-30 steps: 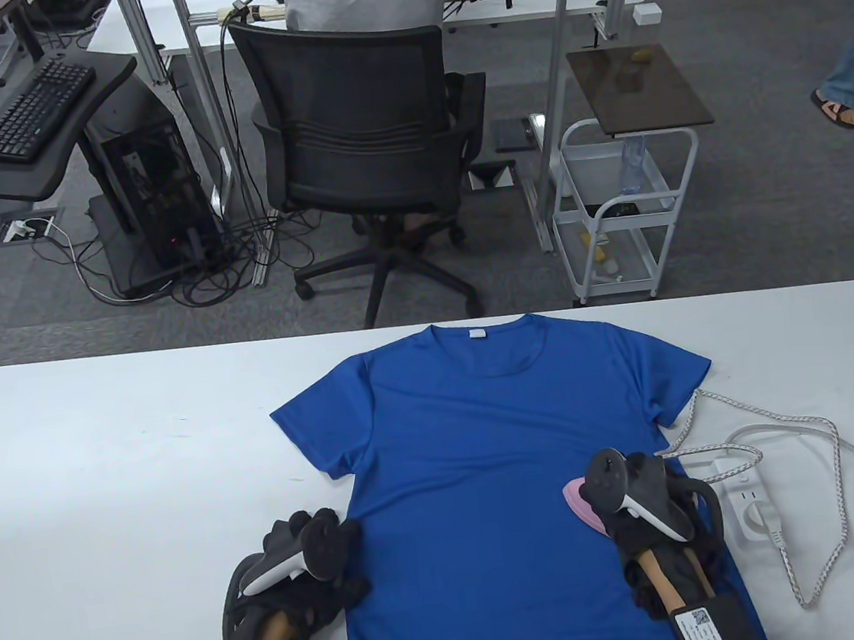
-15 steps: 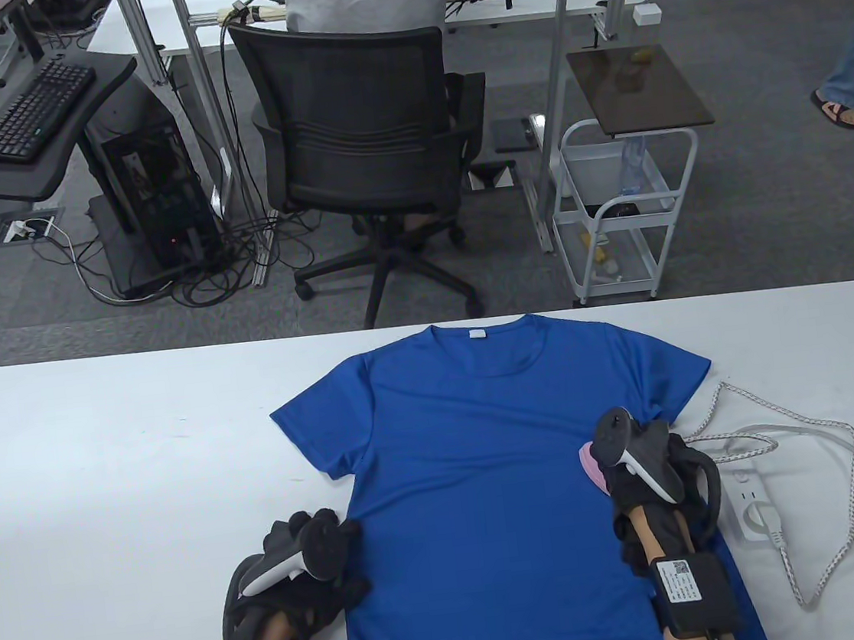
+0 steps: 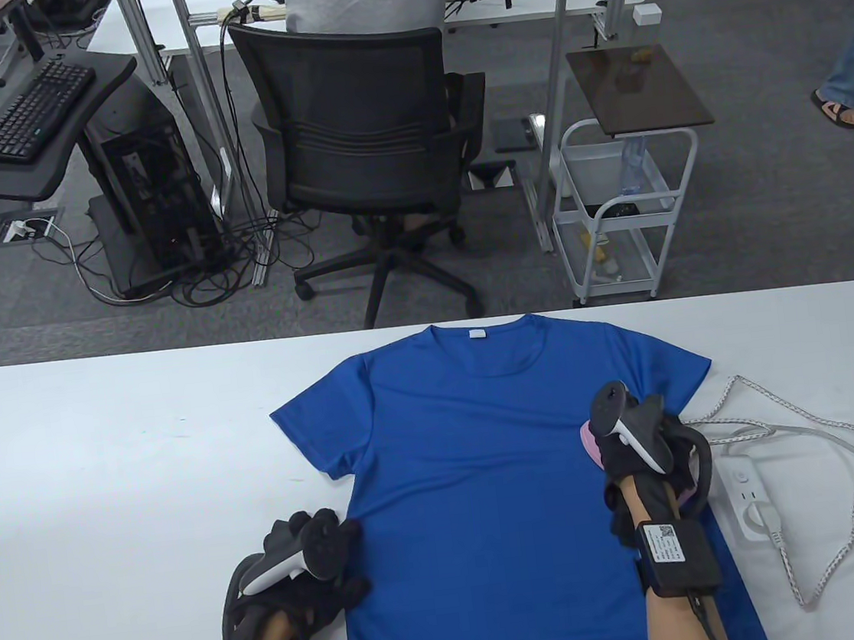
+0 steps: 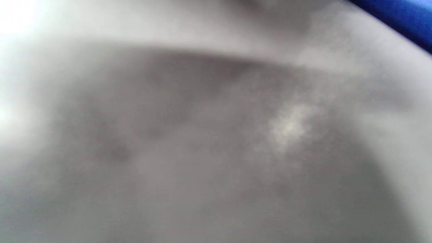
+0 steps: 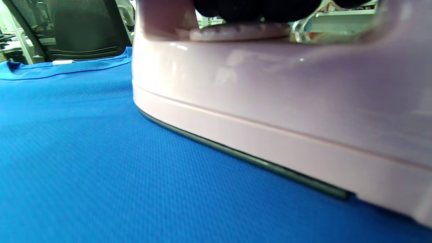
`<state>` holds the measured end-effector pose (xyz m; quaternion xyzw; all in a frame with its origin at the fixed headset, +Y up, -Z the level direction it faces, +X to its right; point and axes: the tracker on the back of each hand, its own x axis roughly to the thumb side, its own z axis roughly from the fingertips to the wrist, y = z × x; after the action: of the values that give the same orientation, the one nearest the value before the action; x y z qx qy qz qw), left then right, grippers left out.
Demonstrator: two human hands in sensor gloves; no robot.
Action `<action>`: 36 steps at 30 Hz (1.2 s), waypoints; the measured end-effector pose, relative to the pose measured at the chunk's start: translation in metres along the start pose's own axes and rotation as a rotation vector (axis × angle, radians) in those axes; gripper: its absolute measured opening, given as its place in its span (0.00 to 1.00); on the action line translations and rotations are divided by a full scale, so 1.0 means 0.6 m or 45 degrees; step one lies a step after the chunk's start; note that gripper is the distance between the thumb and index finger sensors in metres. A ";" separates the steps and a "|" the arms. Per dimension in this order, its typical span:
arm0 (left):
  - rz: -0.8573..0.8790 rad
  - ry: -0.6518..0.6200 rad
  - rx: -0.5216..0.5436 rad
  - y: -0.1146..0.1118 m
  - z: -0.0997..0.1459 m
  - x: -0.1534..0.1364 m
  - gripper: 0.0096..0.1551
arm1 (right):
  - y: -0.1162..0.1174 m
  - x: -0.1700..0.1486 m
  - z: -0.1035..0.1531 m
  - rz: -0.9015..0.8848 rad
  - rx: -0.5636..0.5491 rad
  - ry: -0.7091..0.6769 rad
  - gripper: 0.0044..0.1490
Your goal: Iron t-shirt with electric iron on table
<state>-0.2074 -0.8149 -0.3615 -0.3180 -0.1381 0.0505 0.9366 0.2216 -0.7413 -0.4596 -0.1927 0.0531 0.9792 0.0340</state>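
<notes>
Blue t-shirt (image 3: 483, 475) lies flat on a white table (image 3: 105, 464), collar toward the far edge, front smooth; its hem runs off the bottom of the table view.

Right hand (image 3: 635, 458), in a black glove w/ a tracker on its back, grasps the handle of a pink iron (image 5: 287, 101); in the right wrist view the gloved fingers (image 5: 256, 8) curl over the top of the handle, & the iron's soleplate sits flat on the fabric. In the table view only a pink sliver of the iron shows past the hand, on the shirt's right side just below the right sleeve.

Left hand (image 3: 306, 573) rests at the shirt's left edge near the hem, fingers spread & relaxed, touching cloth & table, gripping nothing; left wrist view is a grey blur w/ a bit of blue at the top right corner, nothing else readable.

A braided cord (image 3: 819, 445) loops on the table right of the shirt; a white power strip (image 3: 748, 499) lies just beside the shirt's right edge, w/ a plug in it.

Beyond the table: a person seated in a black office chair (image 3: 360, 135), back to the camera; a white cart (image 3: 623, 213) to the right.
</notes>
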 end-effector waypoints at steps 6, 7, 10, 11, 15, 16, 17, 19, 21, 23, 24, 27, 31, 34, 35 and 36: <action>0.004 -0.001 0.003 0.000 0.000 0.000 0.48 | -0.004 0.010 -0.028 0.001 0.014 0.039 0.43; 0.005 -0.002 0.003 0.000 0.000 0.000 0.48 | -0.004 0.010 -0.031 0.005 0.016 0.041 0.43; 0.006 -0.004 -0.002 0.000 -0.001 -0.001 0.48 | -0.006 0.013 -0.041 -0.001 0.029 0.064 0.43; 0.007 -0.006 -0.003 0.001 -0.001 -0.001 0.48 | -0.006 0.015 -0.042 0.000 0.024 0.072 0.43; 0.015 -0.010 -0.002 0.000 -0.001 -0.002 0.49 | -0.004 0.018 -0.039 0.026 -0.009 0.071 0.43; 0.015 -0.010 -0.002 0.000 -0.001 -0.002 0.49 | -0.004 0.017 -0.038 0.022 -0.006 0.054 0.43; 0.016 -0.010 -0.001 0.000 -0.001 -0.002 0.49 | -0.004 0.017 -0.037 0.023 -0.009 0.042 0.43; 0.013 -0.009 0.002 0.000 -0.001 -0.002 0.49 | -0.003 0.018 -0.032 0.027 0.001 0.003 0.43; 0.010 -0.010 0.005 0.000 -0.001 -0.002 0.49 | -0.003 0.020 -0.023 0.031 0.010 -0.059 0.43; 0.014 -0.010 0.005 0.000 -0.001 -0.002 0.49 | -0.002 0.021 -0.015 0.042 0.009 -0.119 0.43; 0.012 -0.009 0.005 0.001 -0.001 -0.002 0.49 | -0.001 0.022 -0.009 0.050 0.009 -0.162 0.43; 0.012 -0.009 0.004 0.001 -0.001 -0.002 0.49 | 0.000 0.023 0.007 0.059 0.012 -0.262 0.43; 0.013 -0.010 0.002 0.001 -0.001 -0.003 0.49 | 0.003 0.025 0.028 0.076 0.012 -0.384 0.43; 0.014 -0.010 0.004 0.001 -0.001 -0.003 0.48 | 0.004 0.027 0.044 0.074 0.050 -0.471 0.43; 0.014 -0.010 0.004 0.001 -0.001 -0.003 0.48 | 0.004 0.028 0.048 0.068 0.059 -0.492 0.43; 0.015 -0.009 0.004 0.001 -0.001 -0.003 0.48 | 0.004 0.029 0.055 0.062 0.074 -0.528 0.42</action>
<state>-0.2086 -0.8154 -0.3627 -0.3170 -0.1396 0.0573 0.9363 0.1932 -0.7391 -0.4358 0.0153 0.0776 0.9965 0.0260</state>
